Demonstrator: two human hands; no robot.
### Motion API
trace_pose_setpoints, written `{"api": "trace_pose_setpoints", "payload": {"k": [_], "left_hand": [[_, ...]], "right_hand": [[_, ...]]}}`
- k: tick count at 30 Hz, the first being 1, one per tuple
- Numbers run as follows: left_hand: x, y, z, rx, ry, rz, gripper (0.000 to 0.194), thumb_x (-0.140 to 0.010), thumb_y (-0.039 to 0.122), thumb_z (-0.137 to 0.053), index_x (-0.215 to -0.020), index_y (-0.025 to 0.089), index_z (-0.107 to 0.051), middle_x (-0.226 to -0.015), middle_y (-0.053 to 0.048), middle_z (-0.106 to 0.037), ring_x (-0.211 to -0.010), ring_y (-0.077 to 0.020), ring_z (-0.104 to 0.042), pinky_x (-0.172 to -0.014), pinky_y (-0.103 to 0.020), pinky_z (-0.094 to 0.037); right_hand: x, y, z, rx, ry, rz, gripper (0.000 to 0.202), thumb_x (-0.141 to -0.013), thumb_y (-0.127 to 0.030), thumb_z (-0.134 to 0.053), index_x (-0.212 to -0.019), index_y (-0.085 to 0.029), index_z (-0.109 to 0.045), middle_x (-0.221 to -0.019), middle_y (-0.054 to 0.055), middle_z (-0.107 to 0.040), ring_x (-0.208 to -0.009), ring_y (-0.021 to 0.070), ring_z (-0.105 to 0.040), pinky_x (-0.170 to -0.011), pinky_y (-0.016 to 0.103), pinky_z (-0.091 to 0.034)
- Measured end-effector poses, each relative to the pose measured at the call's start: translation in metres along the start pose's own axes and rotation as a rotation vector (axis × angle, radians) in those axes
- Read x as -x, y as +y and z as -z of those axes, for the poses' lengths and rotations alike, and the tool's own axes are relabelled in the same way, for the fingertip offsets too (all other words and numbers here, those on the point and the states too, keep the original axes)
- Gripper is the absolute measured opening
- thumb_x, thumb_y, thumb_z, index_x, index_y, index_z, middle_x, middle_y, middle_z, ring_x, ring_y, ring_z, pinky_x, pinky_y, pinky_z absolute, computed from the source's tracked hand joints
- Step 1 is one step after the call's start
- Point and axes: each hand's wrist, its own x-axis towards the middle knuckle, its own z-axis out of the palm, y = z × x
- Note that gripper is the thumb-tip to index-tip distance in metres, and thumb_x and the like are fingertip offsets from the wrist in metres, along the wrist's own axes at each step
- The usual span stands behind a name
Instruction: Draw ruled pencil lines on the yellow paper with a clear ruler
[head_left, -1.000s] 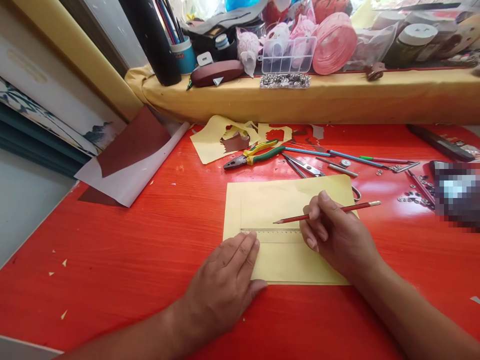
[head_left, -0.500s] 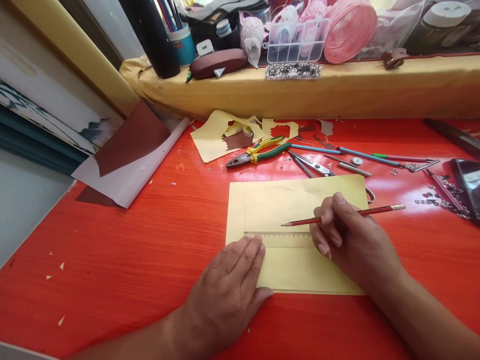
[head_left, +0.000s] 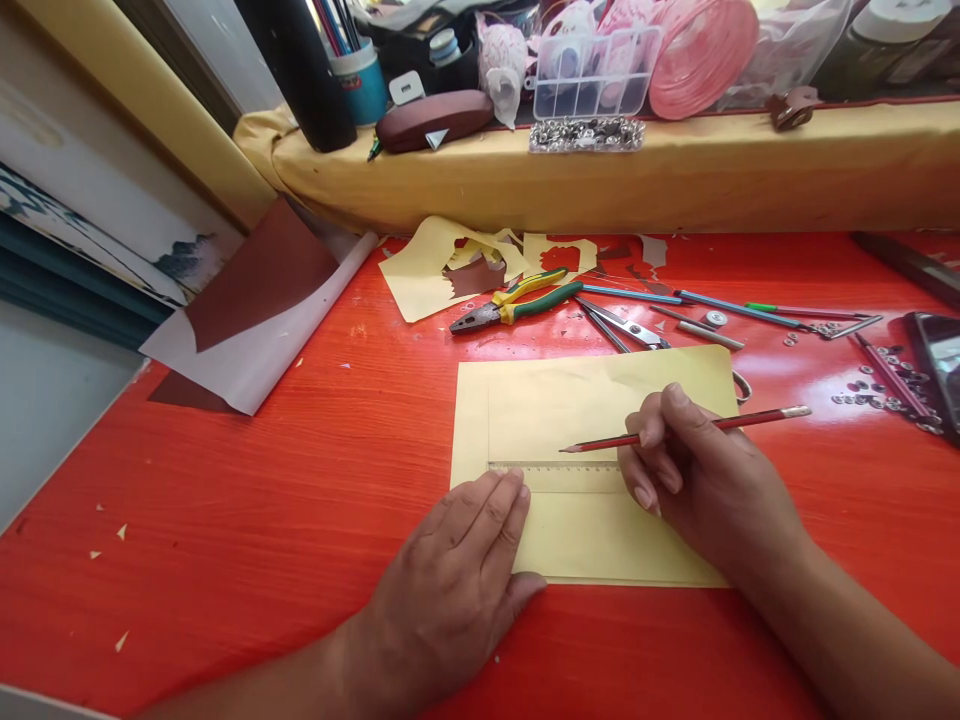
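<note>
Yellow paper [head_left: 555, 410] lies flat before you on the red table [head_left: 262, 520], beneath both your hands. Beyond it, a ledge draped in yellow cloth [head_left: 675, 180] runs along the back, and well to the left rests a folded brown-and-white sheet [head_left: 262, 280]. Your left hand [head_left: 457, 570] is spread flat, fingers together, pressing the near paper and the clear ruler [head_left: 574, 480]. Your right hand [head_left: 709, 470] is closed in a narrow pinch around the red-and-black pencil [head_left: 600, 441], its point just past the ruler's far edge; whether it touches the paper, you cannot tell. Behind the paper lie pliers [head_left: 517, 305] and scissors [head_left: 630, 330], the latter partly covered by it. Small metal rings [head_left: 877, 385] scatter to the right, tiny paper scraps [head_left: 121, 532] to the left.
</note>
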Motion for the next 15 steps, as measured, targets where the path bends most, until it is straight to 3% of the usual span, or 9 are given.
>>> {"api": "trace_pose_setpoints", "payload": {"k": [15], "left_hand": [[-0.0031,0.0008,0.0016,0.002,0.006,-0.007,0.049,-0.113,0.039,-0.052,-0.143,0.002,-0.066,-0.147,-0.017,-0.07,-0.136,-0.0297,-0.066,-0.113,-0.041,-0.056]], "right_hand": [[0.0003,0.0009,0.0013,-0.041,-0.025,0.009,0.047,-0.092,-0.059,-0.082,-0.068,-0.021,-0.072,-0.045,-0.005,-0.041,-0.039,0.0124,-0.052,-0.042,0.024,-0.042]]}}
